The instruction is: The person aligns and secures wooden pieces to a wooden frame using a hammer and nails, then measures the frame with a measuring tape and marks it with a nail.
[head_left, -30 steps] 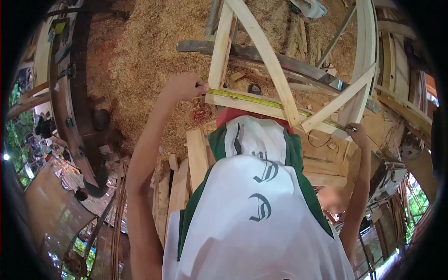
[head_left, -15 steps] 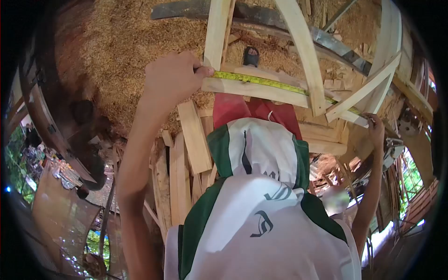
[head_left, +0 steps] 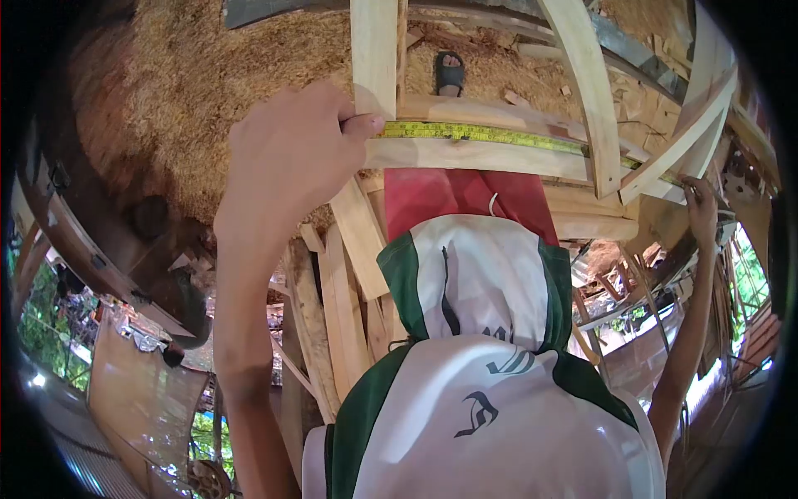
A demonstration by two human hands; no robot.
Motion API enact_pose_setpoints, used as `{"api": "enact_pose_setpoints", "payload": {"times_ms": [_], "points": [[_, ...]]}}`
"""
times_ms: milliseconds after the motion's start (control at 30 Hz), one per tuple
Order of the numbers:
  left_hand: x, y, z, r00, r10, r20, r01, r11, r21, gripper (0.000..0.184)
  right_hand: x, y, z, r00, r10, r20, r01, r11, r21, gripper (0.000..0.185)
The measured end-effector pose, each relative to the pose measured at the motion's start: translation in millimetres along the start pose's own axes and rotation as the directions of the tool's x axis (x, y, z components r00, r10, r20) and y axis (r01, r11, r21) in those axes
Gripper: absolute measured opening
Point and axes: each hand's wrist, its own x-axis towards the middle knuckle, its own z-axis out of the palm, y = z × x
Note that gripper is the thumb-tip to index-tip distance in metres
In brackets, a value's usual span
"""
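Note:
A yellow measuring tape (head_left: 482, 135) is stretched along a pale wooden rail (head_left: 490, 158) of a frame. My left hand (head_left: 303, 150) pinches the tape's left end at the rail's end, beside an upright wooden piece (head_left: 374, 62). Farther right, my right hand (head_left: 701, 204) is closed at the other end of the tape, by the rail's right end. A curved wooden piece (head_left: 590, 91) and a slanted slat (head_left: 677, 137) meet the rail between my hands, nearer the right one.
Wood shavings (head_left: 199, 75) cover the ground beyond the frame. A sandaled foot (head_left: 450, 71) shows behind the rail. Loose boards (head_left: 337, 308) lie at the lower left of the rail. A dark beam (head_left: 640, 58) crosses behind the frame.
The view has shifted closer, so my left hand looks larger and the frame sits higher. Both hands keep their places at the tape's ends.

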Motion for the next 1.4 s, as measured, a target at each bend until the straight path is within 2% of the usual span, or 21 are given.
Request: {"api": "enact_pose_setpoints", "payload": {"times_ms": [133,200,400,500,833,900,1233,1300,1333,1400], "points": [[1.1,-1.3,-0.5,1.000,-0.004,0.023,0.005,1.000,-0.020,0.044,3.0,10.6,3.3,1.000,0.021,0.003,-0.020,0.998,-0.062,0.025],[1.2,-2.1,0.5,1.000,0.008,-0.012,-0.008,1.000,0.006,0.043,3.2,9.2,2.8,0.996,-0.075,-0.052,0.075,0.997,-0.003,0.026],[3.0,5.4,-8.8,0.994,-0.043,0.101,0.041,0.999,0.024,0.041,6.7,5.4,-3.6,1.000,0.009,-0.024,-0.009,1.000,-0.020,0.027],[1.7,2.4,-0.2,1.000,-0.001,0.018,0.000,0.999,0.034,0.041,5.5,-12.3,-6.3,1.000,-0.029,0.013,0.028,0.999,0.018,0.026],[0.5,1.9,-3.0,1.000,0.014,-0.003,-0.014,1.000,-0.016,0.039,8.0,4.7,-0.2,1.000,-0.021,0.007,0.020,0.996,0.081,0.025],[1.6,-0.8,1.8,0.999,0.037,-0.031,-0.037,0.999,0.018,0.039,8.4,4.6,-0.3,0.999,-0.031,0.016,0.031,0.999,0.017,0.025],[2.7,1.2,-5.5,0.999,0.011,0.035,-0.011,1.000,0.000,0.039,12.3,1.0,-0.3,1.000,-0.009,0.016,0.008,0.999,0.036,0.026],[2.5,0.2,-3.7,0.999,0.043,0.020,-0.043,0.999,-0.015,0.039,12.4,-2.9,-1.4,0.999,0.046,0.001,-0.045,0.992,-0.118,0.026],[3.4,0.2,-1.9,0.999,0.045,0.017,-0.045,0.999,-0.015,0.039,11.4,-9.1,-2.6,0.999,0.046,-0.003,-0.046,0.992,-0.118,0.026],[2.7,-0.4,1.0,0.999,0.039,0.006,-0.039,0.999,-0.022,0.035,9.6,-25.4,-6.9,0.997,-0.006,0.077,0.005,1.000,0.021,0.026]]}}
